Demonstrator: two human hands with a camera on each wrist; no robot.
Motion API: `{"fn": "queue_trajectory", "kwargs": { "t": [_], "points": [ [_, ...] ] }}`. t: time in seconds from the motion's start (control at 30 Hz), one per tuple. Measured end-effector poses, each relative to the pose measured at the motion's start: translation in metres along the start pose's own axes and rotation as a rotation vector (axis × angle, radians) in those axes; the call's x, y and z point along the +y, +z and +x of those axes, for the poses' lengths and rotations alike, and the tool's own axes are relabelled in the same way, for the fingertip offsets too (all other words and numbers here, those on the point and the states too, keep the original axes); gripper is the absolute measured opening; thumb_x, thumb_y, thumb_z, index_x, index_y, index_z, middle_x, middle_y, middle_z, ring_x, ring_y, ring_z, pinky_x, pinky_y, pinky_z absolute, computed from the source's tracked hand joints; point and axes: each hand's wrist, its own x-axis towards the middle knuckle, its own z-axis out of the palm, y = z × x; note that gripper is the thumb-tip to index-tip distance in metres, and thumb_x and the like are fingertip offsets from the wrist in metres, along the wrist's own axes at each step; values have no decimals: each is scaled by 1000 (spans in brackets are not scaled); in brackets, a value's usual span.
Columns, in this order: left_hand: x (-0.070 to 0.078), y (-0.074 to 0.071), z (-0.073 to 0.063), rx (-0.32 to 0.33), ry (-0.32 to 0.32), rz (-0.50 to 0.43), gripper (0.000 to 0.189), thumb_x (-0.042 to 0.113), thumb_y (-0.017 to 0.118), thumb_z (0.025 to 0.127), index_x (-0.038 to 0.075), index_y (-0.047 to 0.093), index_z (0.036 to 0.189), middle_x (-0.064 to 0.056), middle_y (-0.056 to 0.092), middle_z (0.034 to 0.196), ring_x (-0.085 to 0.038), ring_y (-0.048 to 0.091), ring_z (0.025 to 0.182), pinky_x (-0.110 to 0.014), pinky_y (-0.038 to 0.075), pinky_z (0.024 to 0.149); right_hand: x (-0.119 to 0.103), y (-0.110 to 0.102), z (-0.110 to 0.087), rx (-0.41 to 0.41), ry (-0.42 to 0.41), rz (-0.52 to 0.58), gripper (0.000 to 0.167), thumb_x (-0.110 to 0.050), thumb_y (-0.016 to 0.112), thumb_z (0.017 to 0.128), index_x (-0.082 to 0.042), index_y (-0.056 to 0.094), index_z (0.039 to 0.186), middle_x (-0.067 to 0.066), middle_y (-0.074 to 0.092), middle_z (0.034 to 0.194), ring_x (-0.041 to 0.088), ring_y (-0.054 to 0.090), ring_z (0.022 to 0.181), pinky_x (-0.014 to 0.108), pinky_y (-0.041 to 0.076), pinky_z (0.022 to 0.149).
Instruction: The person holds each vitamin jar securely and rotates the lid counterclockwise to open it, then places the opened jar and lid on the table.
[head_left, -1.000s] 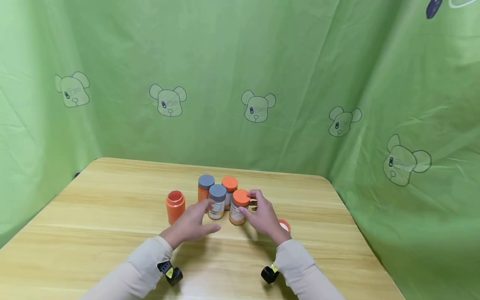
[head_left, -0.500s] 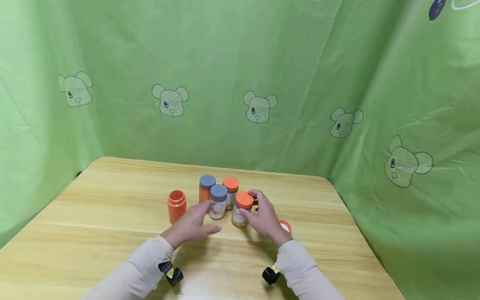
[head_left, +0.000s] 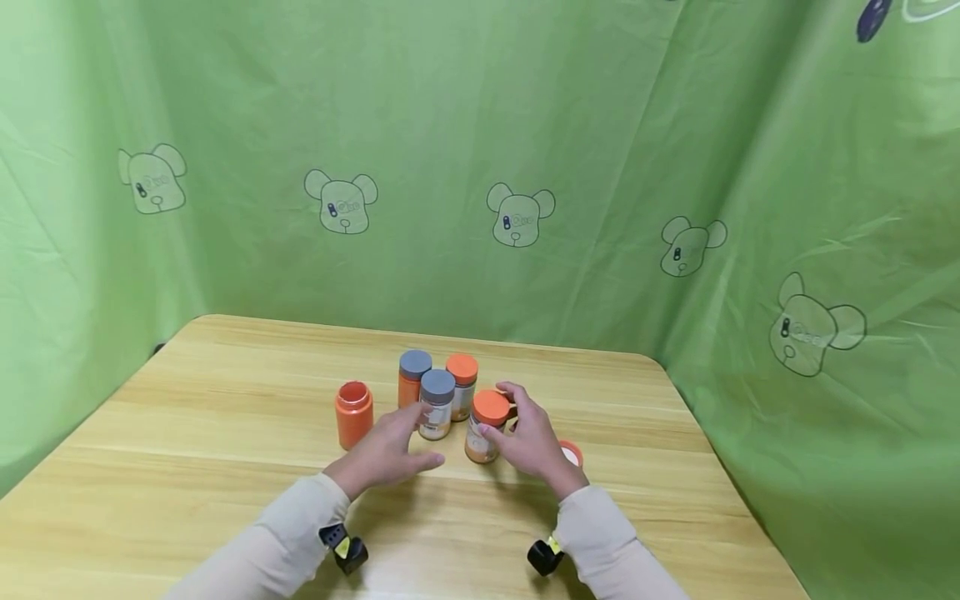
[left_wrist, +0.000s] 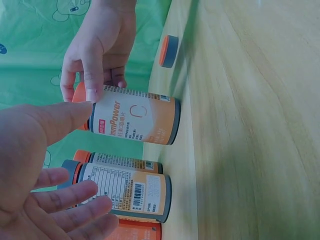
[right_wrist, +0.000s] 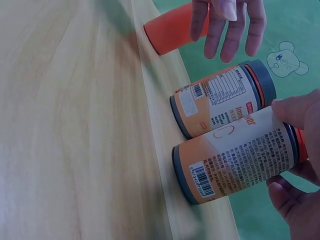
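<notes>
My right hand (head_left: 532,437) pinches an orange-lidded supplement bottle (head_left: 481,444) near its top, thumb on the near side, fingers behind. The bottle stands upright with a white-and-orange label; its base looks close over the wood in the left wrist view. My left hand (head_left: 386,450) is spread, thumb apart, with fingertips beside a grey-lidded bottle (head_left: 434,421) that has a similar label. Behind stand another orange-lidded bottle (head_left: 462,393) and an orange bottle with a grey lid (head_left: 409,392). Left of my left hand is a lidless orange bottle (head_left: 354,421), its mouth facing up.
A loose orange lid (head_left: 572,452) lies by my right wrist, partly hidden in the head view; the left wrist view shows its grey lower edge. The wooden table (head_left: 247,400) ends at a green curtain (head_left: 420,275) with bear drawings.
The orange-lidded bottle in my right hand has come toward me and slightly right, leaving a gap to the other bottles. My left hand has stayed nearly in place.
</notes>
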Motion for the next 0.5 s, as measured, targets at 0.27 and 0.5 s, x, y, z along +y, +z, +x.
{"fn": "queue_trajectory", "kwargs": {
  "t": [0.27, 0.5],
  "points": [
    [5, 6, 0, -16, -1, 6, 73, 34, 76, 84, 1, 42, 139, -17, 56, 129, -34, 54, 117, -48, 45, 95, 1, -3, -8, 14, -12, 35, 62, -15, 78, 82, -7, 46, 134, 10, 59, 118, 22, 56, 89, 47, 49, 77],
    [7, 7, 1, -2, -10, 25, 73, 32, 78, 83, 1, 43, 139, -15, 58, 126, -33, 55, 116, -49, 45, 95, -2, -5, -9, -15, -38, 47, 63, -17, 77, 83, -8, 44, 136, 11, 58, 119, 24, 57, 88, 45, 50, 77]
  ]
}}
